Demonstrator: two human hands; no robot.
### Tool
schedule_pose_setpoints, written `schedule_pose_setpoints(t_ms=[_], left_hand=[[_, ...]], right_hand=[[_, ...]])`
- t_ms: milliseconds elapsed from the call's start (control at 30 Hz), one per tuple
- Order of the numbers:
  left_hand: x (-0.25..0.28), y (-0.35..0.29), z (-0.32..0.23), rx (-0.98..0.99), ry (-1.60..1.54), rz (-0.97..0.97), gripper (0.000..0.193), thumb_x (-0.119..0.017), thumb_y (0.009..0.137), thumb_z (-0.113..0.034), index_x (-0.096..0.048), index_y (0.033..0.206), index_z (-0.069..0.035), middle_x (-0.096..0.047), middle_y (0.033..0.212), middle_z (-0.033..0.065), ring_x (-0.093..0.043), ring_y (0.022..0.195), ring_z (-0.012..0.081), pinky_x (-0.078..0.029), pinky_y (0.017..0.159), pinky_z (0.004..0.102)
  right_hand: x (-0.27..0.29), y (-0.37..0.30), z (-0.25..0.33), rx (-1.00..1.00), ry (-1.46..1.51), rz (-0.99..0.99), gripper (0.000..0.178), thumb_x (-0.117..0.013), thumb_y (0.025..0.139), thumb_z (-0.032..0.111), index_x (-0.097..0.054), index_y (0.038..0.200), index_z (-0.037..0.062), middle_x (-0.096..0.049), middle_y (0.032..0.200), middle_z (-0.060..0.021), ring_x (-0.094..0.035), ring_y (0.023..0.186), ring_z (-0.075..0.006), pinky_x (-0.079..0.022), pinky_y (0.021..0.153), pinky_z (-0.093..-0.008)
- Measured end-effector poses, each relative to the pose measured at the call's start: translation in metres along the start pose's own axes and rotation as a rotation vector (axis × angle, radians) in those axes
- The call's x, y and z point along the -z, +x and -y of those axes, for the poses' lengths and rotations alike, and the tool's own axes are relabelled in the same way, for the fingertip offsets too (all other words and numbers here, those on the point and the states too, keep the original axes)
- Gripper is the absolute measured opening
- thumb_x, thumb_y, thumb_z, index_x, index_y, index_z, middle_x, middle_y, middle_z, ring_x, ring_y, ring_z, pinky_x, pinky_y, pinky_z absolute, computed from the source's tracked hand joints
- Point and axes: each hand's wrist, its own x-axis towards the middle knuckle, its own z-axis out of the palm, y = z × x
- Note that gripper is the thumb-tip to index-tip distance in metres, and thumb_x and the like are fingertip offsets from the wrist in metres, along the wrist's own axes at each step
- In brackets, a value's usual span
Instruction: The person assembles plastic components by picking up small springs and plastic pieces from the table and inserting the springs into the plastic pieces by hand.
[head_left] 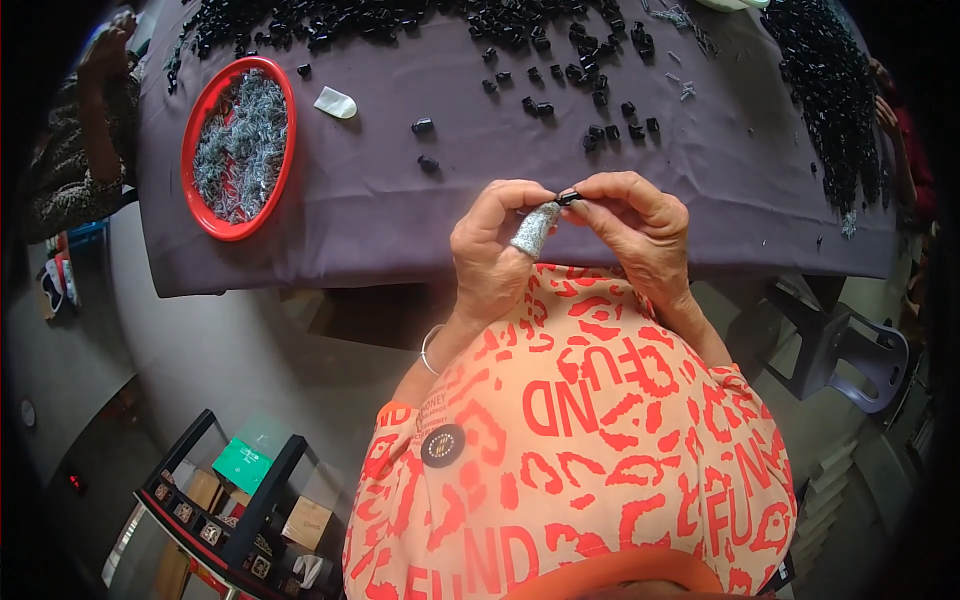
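Near the front edge of the cloth-covered table, both my hands come together at a small black cylindrical piece (568, 198). My left hand (483, 238) pinches one end of it, its thumb wrapped in a silvery-grey covering (535, 230). The fingertips of my right hand (648, 228) close on the other end. Much of the piece is hidden by fingers. Beyond my hands lie two loose black pieces (428, 164), with several more (592, 137) scattered farther right.
A red oval tray (191, 190) of grey, wiry-looking small parts stands at left, near a white rounded tab (335, 103). Black pieces are heaped along the far side (450, 22) and right (825, 100). Other people sit left (88, 150) and right (912, 150); a grey plastic stool (865, 360) is at right.
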Motion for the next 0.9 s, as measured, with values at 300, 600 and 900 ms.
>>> schedule_pose_setpoints(t_ms=[300,600,900], left_hand=[[-0.002,-0.001,0.003,0.002,-0.006,-0.027,0.017,-0.060,0.080,0.012,-0.061,0.094,0.004,-0.059,0.091,0.0074,-0.060,0.080,0.0118,-0.051,0.068,0.0221],[0.005,0.008,0.019,-0.107,0.247,0.002,0.020,-0.067,0.071,0.008,-0.065,0.089,-0.001,-0.061,0.089,0.0076,-0.060,0.079,0.0160,-0.050,0.067,0.0261],[0.010,0.018,0.019,-0.367,0.913,0.000,0.017,-0.067,0.068,0.000,-0.066,0.083,-0.006,-0.059,0.083,0.0050,-0.053,0.081,0.0238,-0.043,0.071,0.0343]], right_hand=[[0.001,0.000,-0.009,0.123,-0.177,0.012,0.016,-0.060,0.081,-0.011,-0.062,0.095,-0.0044,-0.065,0.092,-0.0096,-0.064,0.086,-0.0144,-0.053,0.081,-0.0256],[0.003,0.010,-0.021,0.429,-0.423,0.010,0.020,-0.063,0.073,-0.014,-0.061,0.090,-0.0023,-0.064,0.087,-0.0109,-0.063,0.079,-0.0193,-0.050,0.070,-0.0277],[0.006,0.020,-0.036,0.562,-0.793,0.088,0.028,-0.062,0.074,-0.008,-0.054,0.100,0.0009,-0.060,0.082,-0.0116,-0.061,0.074,-0.0253,-0.049,0.065,-0.0317]])
